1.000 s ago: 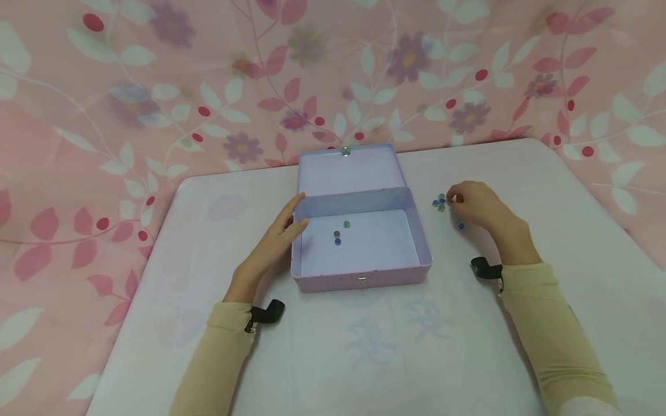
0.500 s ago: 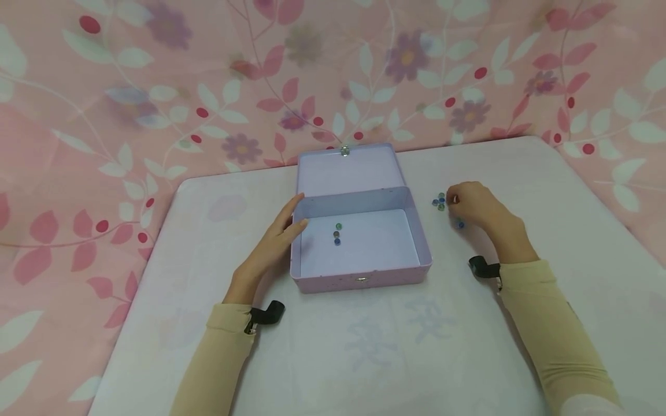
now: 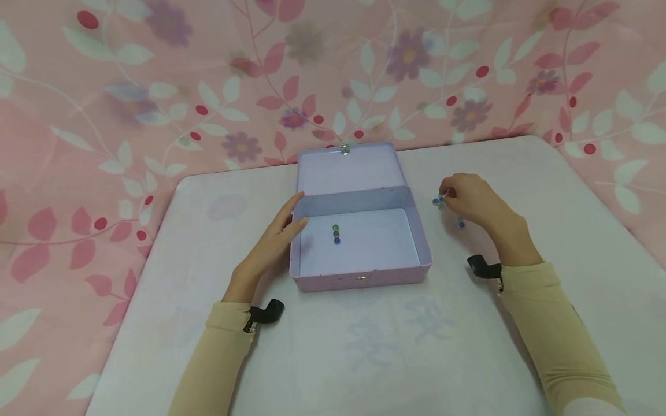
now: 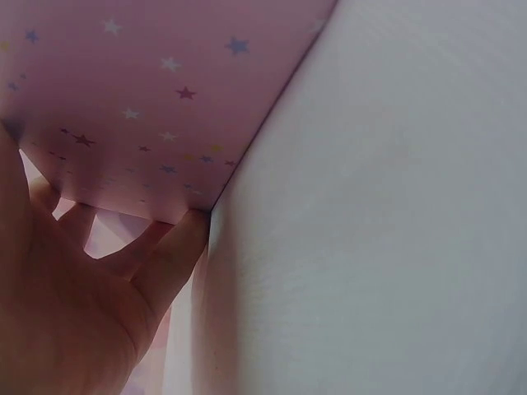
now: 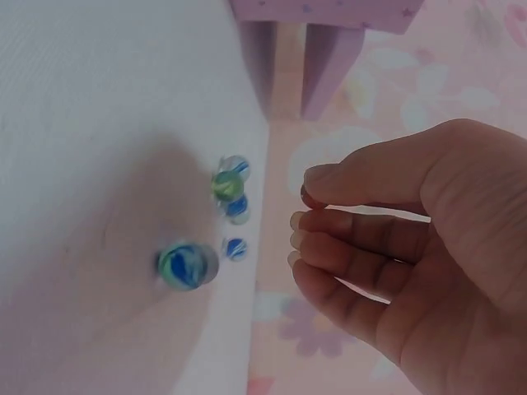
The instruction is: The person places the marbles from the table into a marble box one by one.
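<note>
My left hand (image 3: 273,238) lies along the left wall of an open lilac tin box (image 3: 364,277), thumb at the rim; in the left wrist view its extended fingers touch the star-printed wall (image 4: 165,99). Three glass marbles, green (image 3: 335,227), brownish (image 3: 336,234) and blue (image 3: 337,241), stand in a row on the box floor. Right of the box, my right hand (image 3: 476,199) is above a marble cluster (image 3: 436,201). Its thumb and finger pinch a small, mostly hidden marble (image 5: 311,198), of which a dark reddish sliver shows in the right wrist view.
Two more marbles (image 3: 461,224) lie on the white-covered table (image 3: 312,358) under the right hand. The box lid (image 3: 348,170) is raised at the back, near the pink floral cloth (image 3: 208,75) behind the table.
My right hand has moved slightly left and away from me, over the cluster. The green marble in the box has rolled left into line with the other two. My left hand has stayed put.
</note>
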Motion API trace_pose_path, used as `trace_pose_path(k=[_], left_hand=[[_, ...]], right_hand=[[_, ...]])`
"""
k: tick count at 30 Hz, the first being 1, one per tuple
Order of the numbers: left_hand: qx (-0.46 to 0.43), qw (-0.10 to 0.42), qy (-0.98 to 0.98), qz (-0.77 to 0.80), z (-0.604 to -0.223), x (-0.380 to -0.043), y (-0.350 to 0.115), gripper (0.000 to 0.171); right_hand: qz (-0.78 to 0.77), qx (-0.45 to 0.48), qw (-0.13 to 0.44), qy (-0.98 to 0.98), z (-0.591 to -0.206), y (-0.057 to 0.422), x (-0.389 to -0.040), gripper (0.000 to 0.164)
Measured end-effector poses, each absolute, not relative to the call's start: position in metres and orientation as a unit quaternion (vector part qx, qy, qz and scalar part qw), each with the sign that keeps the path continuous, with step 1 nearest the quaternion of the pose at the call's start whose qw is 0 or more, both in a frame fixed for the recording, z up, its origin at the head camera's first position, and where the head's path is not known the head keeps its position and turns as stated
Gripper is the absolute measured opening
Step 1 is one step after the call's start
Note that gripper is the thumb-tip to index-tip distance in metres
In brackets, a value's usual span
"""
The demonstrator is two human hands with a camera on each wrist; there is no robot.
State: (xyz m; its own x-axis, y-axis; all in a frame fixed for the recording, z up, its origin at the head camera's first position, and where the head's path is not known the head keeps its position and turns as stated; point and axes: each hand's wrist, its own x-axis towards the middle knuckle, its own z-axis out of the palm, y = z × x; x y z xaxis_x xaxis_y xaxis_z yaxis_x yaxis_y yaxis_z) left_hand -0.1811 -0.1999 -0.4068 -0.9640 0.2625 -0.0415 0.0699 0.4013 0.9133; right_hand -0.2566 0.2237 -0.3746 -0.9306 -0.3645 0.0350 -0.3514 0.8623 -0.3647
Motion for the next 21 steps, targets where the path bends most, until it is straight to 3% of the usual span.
trace_pose_path(k=[13, 21], left_hand=[[0.112, 0.066, 0.837, 0.532, -0.416, -0.182, -0.202, 0.059], [0.112, 0.088, 0.831, 0.537, -0.402, -0.178, -0.198, 0.063]], right_hand=[[-0.178, -0.249, -0.041, 0.951, -0.357, 0.196, -0.238, 0.018], [-0.192, -0.268, -0.047, 0.943, -0.356, 0.182, -0.229, 0.016]])
